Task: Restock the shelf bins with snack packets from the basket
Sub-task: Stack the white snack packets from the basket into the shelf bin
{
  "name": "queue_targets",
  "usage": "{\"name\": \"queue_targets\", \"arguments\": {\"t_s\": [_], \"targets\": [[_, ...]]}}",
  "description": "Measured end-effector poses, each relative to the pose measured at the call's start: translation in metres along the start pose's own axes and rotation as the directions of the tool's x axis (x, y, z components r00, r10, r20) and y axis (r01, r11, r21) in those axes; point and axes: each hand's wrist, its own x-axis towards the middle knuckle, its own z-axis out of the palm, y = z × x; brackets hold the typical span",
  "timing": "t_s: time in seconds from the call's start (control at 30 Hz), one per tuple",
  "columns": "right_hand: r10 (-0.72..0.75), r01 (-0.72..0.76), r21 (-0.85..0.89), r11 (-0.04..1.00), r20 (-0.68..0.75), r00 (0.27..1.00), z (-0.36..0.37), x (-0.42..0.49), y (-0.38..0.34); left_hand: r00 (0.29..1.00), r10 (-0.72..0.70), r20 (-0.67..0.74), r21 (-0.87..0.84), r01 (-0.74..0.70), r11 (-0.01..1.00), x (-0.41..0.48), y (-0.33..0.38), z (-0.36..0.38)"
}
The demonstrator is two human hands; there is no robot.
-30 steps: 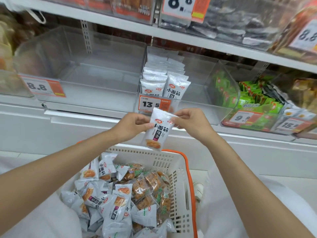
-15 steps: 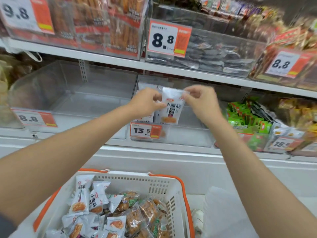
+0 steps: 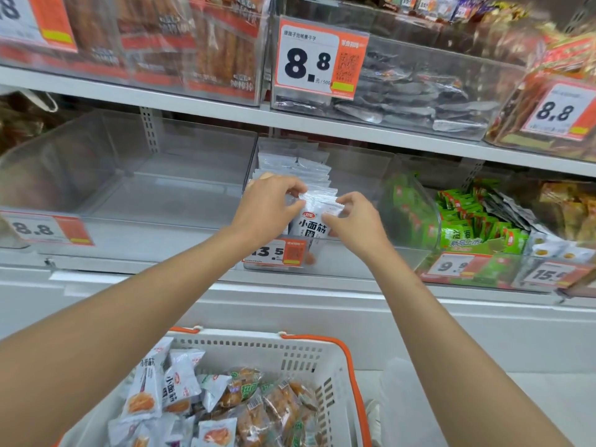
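Two hands meet over one packet. The left hand [image 3: 267, 208] and the right hand [image 3: 354, 224] each pinch a top corner of a white foil snack packet with black characters [image 3: 311, 225], thumbs and fingertips closed on its crimped seam. The packet stands upright at the front edge of the clear plastic shelf bin [image 3: 354, 258] in the middle of the lower shelf, and its lower end dips behind the bin's front wall.

Behind it, a row of matching white packets [image 3: 300, 169] runs toward the bin's back edge. About seven top seams show, though the left hand covers the nearest ones, so the count is uncertain. The orange-and-white 13.5 price tag [image 3: 274, 251] clipped to the bin's front hides the held packet's bottom.

Four price tags hang along the lower shelf's front edge and three along the upper shelf's. One of those is a large 8.8 tag [image 3: 319, 59] on a bin of silver packets [image 3: 419, 91]. To the right of the middle bin sits a bin of green packets [image 3: 467, 221], and to its left is a wide clear bin [image 3: 145, 188].

Below is one white plastic basket with an orange rim [image 3: 306, 353]. It holds a loose heap of white packets and see-through orange-brown ones — too jumbled to count — and both forearms cross over its near corners.
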Motion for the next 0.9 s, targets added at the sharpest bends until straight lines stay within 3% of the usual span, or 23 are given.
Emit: {"name": "queue_targets", "arguments": {"t_s": [0.2,0.27,0.4,0.57,0.7,0.9], "targets": [[-0.002,-0.007,0.153,0.988,0.064,0.998,0.002,0.008,0.006,1.000,0.028,-0.015,0.250,-0.023,0.968,-0.002,-0.004,-0.001],[0.026,-0.033,0.108,0.994,0.069,0.997,-0.002,0.008,0.005,1.000,0.018,0.019,0.257,-0.022,0.966,-0.001,-0.004,-0.001],[0.081,-0.078,-0.022,0.997,0.238,0.968,-0.008,0.006,0.008,1.000,0.013,0.011,0.242,-0.015,0.970,-0.001,-0.002,-0.001],[0.050,-0.050,0.009,0.999,0.049,0.998,-0.007,0.012,0.007,1.000,-0.011,-0.005,0.209,0.012,0.978,0.002,0.002,-0.003],[0.099,-0.093,-0.057,0.994,0.124,0.987,-0.001,0.013,0.014,0.998,0.013,0.057,0.309,-0.030,0.951,0.005,0.003,-0.002],[0.178,-0.153,-0.112,0.982,0.257,0.950,-0.008,0.016,0.004,0.992,0.036,0.122,0.320,-0.074,0.944,0.001,-0.001,-0.004]]}}
